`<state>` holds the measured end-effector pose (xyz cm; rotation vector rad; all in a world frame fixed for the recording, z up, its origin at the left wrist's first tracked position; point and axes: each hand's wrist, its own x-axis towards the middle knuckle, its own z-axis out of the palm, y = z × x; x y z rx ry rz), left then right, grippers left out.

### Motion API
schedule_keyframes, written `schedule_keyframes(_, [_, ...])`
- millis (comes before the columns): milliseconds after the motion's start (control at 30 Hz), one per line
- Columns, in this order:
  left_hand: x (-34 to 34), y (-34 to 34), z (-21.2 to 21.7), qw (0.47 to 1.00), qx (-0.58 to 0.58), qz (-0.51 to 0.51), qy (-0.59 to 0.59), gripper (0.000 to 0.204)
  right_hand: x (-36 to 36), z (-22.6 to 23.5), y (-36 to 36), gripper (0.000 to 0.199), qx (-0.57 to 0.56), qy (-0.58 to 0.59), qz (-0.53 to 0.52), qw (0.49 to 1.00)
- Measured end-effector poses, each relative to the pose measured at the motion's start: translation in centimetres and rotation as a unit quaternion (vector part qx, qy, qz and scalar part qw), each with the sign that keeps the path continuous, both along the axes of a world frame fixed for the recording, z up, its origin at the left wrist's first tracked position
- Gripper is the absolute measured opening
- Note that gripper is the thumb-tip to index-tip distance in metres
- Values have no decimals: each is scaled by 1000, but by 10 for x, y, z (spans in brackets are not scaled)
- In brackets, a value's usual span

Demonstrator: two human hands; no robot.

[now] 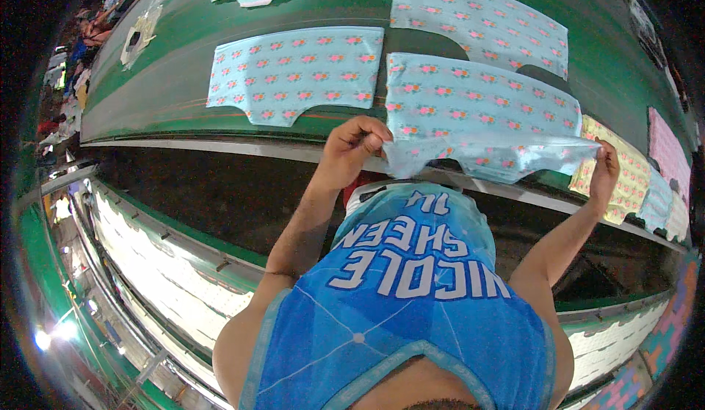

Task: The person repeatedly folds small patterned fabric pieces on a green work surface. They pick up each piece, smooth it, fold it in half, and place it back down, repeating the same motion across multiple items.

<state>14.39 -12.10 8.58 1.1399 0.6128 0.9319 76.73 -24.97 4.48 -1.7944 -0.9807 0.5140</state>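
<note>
Blue jersey (411,322) nearest. L hand (351,153) & R hand (605,173): fingers clamped on near L/R corners of lt-blue floral cloth (481,101), hem btwn them; rest lies farther, on green table (180,61).

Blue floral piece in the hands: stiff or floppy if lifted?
Probably floppy: the blue floral piece creases and bunches between left hand and right hand. Seems light: thin-looking fabric, pinched at its two ends.

Sleeveless blue jersey (448,329), white block lettering (422,274), teal edging (262,351).
</note>
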Motion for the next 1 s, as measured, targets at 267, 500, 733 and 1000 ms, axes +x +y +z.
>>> schedule_keyframes(267, [-103,67,10,938,58,328,99,16,-85,46,20,22,305,387,194,848])
schedule_keyframes(500, [-216,114,15,801,203,500,260,19,-188,26,103,10,367,429,306,766])
schedule_keyframes(733, [-346,141,15,759,222,532,301,20,-316,24,145,24,259,507,320,757])
schedule_keyframes(1000, [-439,227,23,767,213,444,410,21,-357,-24,158,33,182,363,188,894])
